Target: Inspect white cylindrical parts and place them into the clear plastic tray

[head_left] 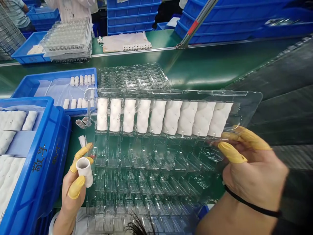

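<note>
Left hand (73, 186) with its yellow-cotted fingers (77, 188) clamped around a white hollow sleeve (85, 171), held just beside the near left part of a clear plastic blister tray (146, 176); the right hand (254, 176) grips the tray's right edge, its fingers (232, 152) closed on the plastic. The tray's far row carries nine white ribbed pieces (156, 117), the other rows showing none. At left stands a blue crate (46, 156) of white pieces, with a blue tray (55, 73) of short white tubes (81, 80) and a second clear tray (133, 76) beyond on the green desk (195, 62).
</note>
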A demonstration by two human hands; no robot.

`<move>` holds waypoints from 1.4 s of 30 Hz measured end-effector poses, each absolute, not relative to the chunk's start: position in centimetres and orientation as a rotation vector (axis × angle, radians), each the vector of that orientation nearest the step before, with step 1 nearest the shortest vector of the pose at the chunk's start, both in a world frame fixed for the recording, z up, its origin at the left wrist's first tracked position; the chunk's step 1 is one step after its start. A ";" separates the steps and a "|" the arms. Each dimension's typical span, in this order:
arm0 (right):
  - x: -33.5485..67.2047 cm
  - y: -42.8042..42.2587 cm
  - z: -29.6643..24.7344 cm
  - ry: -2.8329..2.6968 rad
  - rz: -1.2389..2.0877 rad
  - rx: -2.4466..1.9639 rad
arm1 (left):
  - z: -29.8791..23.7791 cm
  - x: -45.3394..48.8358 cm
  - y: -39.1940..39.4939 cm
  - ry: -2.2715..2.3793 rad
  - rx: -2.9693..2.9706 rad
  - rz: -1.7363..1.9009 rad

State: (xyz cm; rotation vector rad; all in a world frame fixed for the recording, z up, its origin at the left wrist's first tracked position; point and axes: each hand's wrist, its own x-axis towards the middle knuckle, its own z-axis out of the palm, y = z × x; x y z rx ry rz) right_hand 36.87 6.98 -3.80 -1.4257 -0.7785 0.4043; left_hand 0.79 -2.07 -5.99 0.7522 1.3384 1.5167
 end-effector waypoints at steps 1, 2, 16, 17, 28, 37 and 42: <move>36.9 6.9 -3.8 -0.786 0.408 -1.417 | -5.9 0.9 -2.1 1.333 0.765 1.533; 37.0 6.8 -3.9 -0.793 0.411 -1.409 | -5.9 1.0 -2.1 1.319 0.786 1.545; 36.6 5.6 -3.1 -0.870 0.400 -1.393 | -5.8 0.5 -1.8 1.310 0.802 1.604; 36.5 5.4 -3.1 -0.871 0.406 -1.383 | -5.9 0.4 -1.7 1.312 0.805 1.603; 36.9 4.3 -3.0 -0.970 0.435 -1.387 | -6.5 -0.1 -1.2 1.320 0.763 1.644; 37.0 4.2 -3.3 -1.079 0.390 -1.399 | -5.2 0.2 -0.3 1.398 0.542 1.626; 36.8 4.4 -3.2 -1.121 0.355 -1.411 | -5.4 -0.1 -0.3 1.399 0.554 1.607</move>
